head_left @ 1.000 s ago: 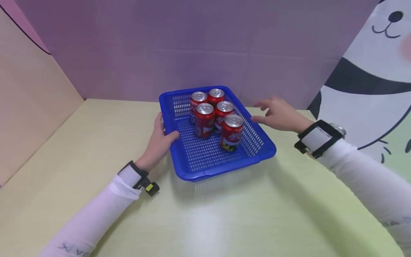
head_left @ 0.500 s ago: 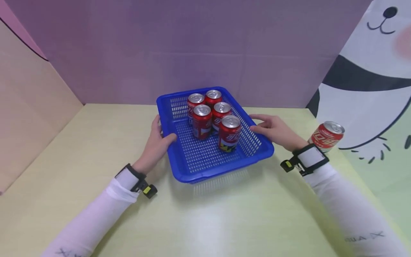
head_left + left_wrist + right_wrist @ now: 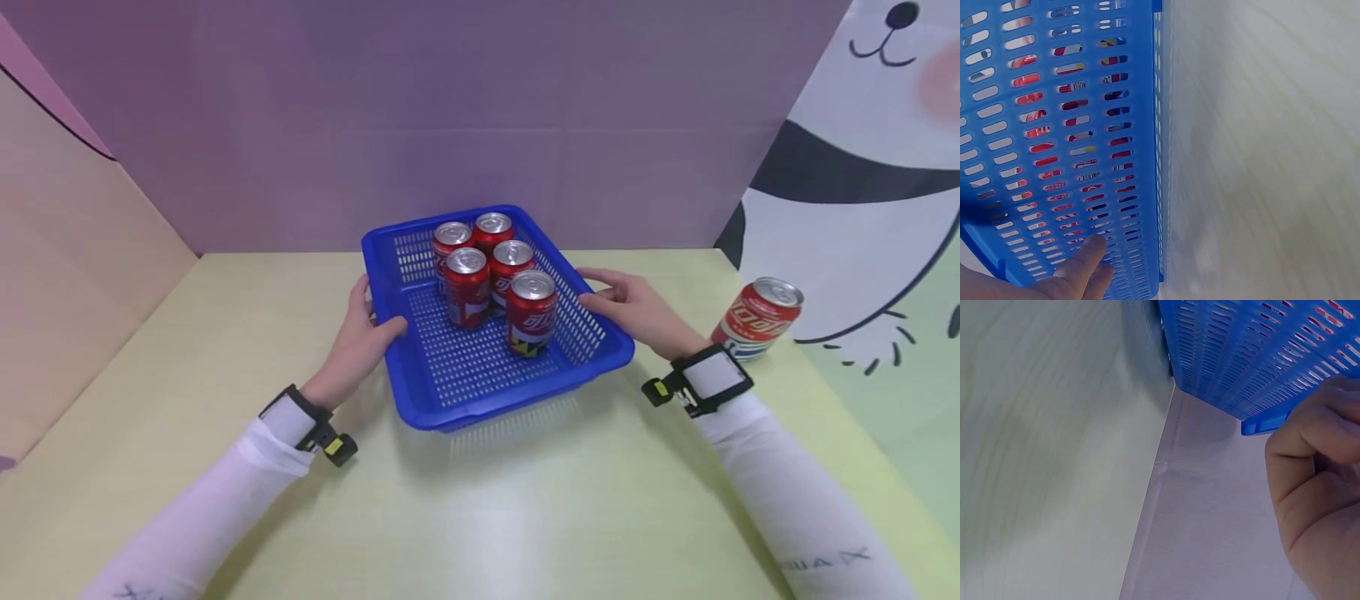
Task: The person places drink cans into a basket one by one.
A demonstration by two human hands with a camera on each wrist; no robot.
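A blue plastic basket [image 3: 517, 403] with slotted walls is in the middle of the head view, with a shadow under its near end. Several red soda cans stand upright in it, among them a front can [image 3: 532, 315] and a left can [image 3: 467, 290]. My left hand [image 3: 354, 348] grips the left rim, thumb over the top; in the left wrist view its fingers [image 3: 1088, 253] lie against the outer wall. My right hand [image 3: 643, 312] holds the right rim with its thumb on top. In the right wrist view the curled fingers [image 3: 1329, 428] are beside the basket wall.
One more red can [image 3: 759, 318] stands on the table [image 3: 480, 517] to the right, just beyond my right wrist. A purple wall [image 3: 450, 108] rises behind the basket. At the right is a panel [image 3: 862, 250] with a cartoon animal.
My right hand has come left and down onto the basket's right rim and taken hold. The lone can, mostly hidden behind my right wrist before, now shows. My left hand keeps its grip.
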